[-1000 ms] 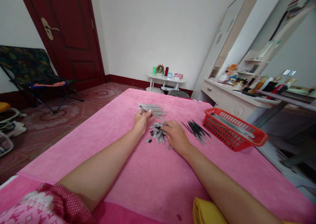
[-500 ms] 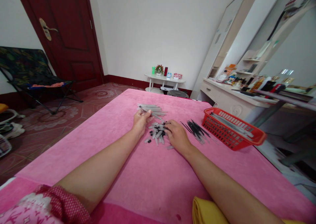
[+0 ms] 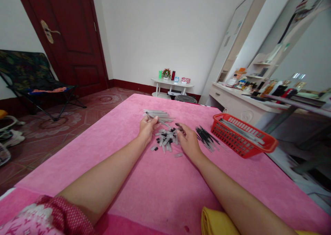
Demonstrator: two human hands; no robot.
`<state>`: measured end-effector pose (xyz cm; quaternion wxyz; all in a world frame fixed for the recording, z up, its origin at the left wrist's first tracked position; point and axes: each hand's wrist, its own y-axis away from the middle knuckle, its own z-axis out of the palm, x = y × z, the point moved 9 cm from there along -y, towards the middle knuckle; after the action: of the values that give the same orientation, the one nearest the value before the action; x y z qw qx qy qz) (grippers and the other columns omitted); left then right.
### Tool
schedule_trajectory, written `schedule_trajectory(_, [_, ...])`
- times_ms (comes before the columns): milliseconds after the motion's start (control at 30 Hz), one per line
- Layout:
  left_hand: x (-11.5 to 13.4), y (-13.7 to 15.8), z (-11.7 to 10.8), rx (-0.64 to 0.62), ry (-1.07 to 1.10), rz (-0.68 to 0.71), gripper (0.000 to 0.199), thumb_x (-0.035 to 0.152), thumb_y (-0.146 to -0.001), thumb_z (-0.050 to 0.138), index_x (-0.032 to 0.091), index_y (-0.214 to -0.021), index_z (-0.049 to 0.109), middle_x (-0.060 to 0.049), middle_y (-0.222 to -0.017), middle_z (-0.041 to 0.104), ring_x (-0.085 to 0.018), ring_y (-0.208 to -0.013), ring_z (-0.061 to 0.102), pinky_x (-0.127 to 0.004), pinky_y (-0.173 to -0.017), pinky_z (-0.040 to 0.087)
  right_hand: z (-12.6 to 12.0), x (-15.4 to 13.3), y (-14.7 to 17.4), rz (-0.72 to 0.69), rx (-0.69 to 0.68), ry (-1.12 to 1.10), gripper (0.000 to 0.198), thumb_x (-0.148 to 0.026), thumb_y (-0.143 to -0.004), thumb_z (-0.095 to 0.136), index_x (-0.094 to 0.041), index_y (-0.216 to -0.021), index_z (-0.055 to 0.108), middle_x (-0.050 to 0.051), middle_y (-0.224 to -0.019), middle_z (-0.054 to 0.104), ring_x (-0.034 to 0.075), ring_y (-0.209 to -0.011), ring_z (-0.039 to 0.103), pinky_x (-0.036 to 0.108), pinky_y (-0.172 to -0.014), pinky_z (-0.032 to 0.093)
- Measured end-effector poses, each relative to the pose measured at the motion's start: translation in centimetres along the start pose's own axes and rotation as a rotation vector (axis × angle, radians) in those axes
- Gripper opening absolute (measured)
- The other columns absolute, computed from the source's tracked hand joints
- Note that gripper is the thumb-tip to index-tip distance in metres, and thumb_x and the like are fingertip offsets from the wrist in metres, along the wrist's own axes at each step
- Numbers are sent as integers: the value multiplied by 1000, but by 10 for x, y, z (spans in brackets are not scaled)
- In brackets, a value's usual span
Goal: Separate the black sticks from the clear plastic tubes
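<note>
Pen barrel (image 3: 163, 123): looks slim, translucent grey; sits pinched in left hand (image 3: 147, 128), mid-frame; cannot tell grip of right hand (image 3: 189, 141).

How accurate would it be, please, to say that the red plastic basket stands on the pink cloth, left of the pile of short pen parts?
The side is wrong: the head view shows the red plastic basket on the pink cloth, right of the pile of short pen parts.
</note>
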<state>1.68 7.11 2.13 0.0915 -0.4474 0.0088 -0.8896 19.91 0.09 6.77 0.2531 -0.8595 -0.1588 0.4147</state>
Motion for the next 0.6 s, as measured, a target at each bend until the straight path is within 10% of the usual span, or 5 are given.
schedule_trajectory(200, [-2,0,-1,-1,2,-16,40,28,-54,83,15,-81,57,1,-73,63,-10,-66,62,-21,-61,54,7,24,-1,180,0,-198,34,-23,-76,52,-14,-108,61,6,-87,67,15,-67,62,26,-61,50])
schedule_trajectory(600, [2,5,10,-80,63,-33,36,26,-58,81,15,-83,57,1,-76,64,-10,-68,63,-23,-64,54,3,9,-2,29,-20,-35,24,-14,-68,57,-16,-89,69,5,-84,68,15,-72,59,29,-69,47])
